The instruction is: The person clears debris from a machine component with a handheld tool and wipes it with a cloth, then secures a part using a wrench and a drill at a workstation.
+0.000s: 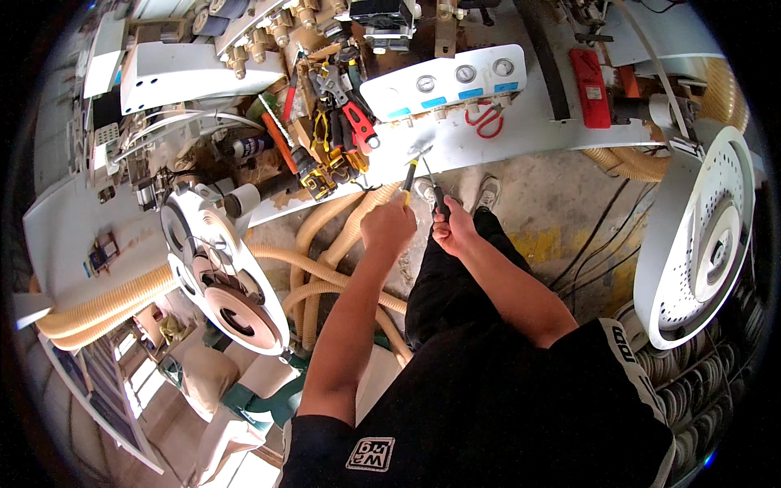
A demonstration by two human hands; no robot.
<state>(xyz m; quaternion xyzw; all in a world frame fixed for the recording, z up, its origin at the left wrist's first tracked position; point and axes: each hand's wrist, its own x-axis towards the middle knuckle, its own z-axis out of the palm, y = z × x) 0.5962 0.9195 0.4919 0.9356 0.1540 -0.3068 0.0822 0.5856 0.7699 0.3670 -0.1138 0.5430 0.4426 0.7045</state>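
Observation:
My left hand (389, 225) is closed around a screwdriver with a yellow and black handle (410, 175), its shaft aimed up at the edge of a white workbench (537, 122). My right hand (452, 230) grips a black-handled tool (438, 195) whose thin metal tip also meets the bench edge near a small metal piece (421, 151). Both hands sit close together just below a white panel with three round gauges (443, 81).
A cluttered pile of pliers, red-handled cutters and screwdrivers (338, 122) lies left of the panel. Beige corrugated hoses (342, 244) run below the bench. A round white lamp head (224, 276) stands at left, a perforated white disc (700, 236) at right. Black cables (598, 236) cross the floor.

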